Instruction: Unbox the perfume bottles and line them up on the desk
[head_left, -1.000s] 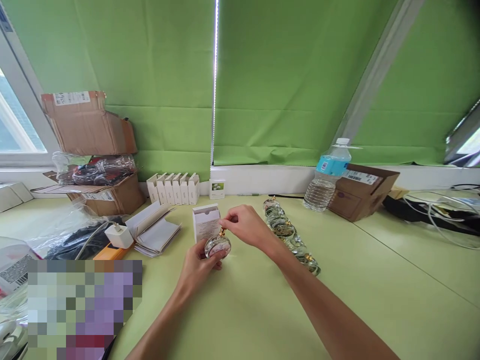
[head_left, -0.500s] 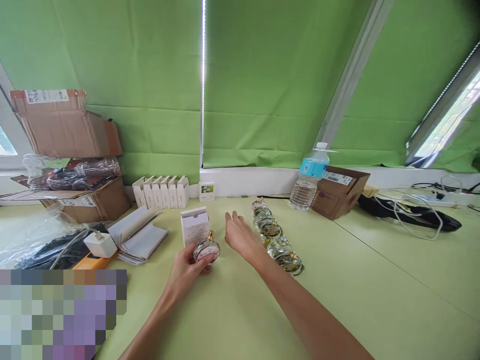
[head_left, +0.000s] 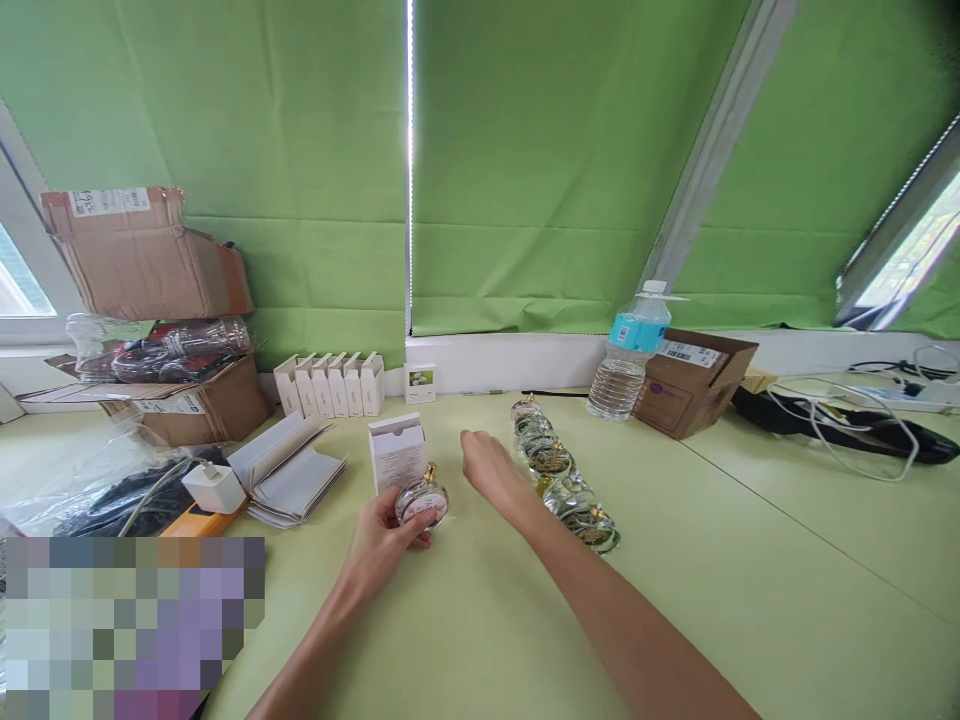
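My left hand (head_left: 390, 530) is closed around a round clear glass perfume bottle (head_left: 421, 503) with a gold neck, tilted toward me with its label up. Just behind it stands an upright white box (head_left: 397, 452) with its top flap open. My right hand (head_left: 491, 470) rests low over the table, between that box and a row of similar perfume bottles (head_left: 551, 458). Its fingers are curled under, and whatever they may hold is hidden.
Several slim white boxes (head_left: 330, 388) line the wall, with a small picture box (head_left: 420, 383) beside them. Flattened white cartons (head_left: 289, 475) lie left, near a white charger (head_left: 214, 487). A water bottle (head_left: 630, 352) and a brown carton (head_left: 694, 383) stand at the back right.
My right hand's fingers, stretched out before, have curled in. The left hand keeps its hold on the perfume bottle. The whole view has shifted slightly.
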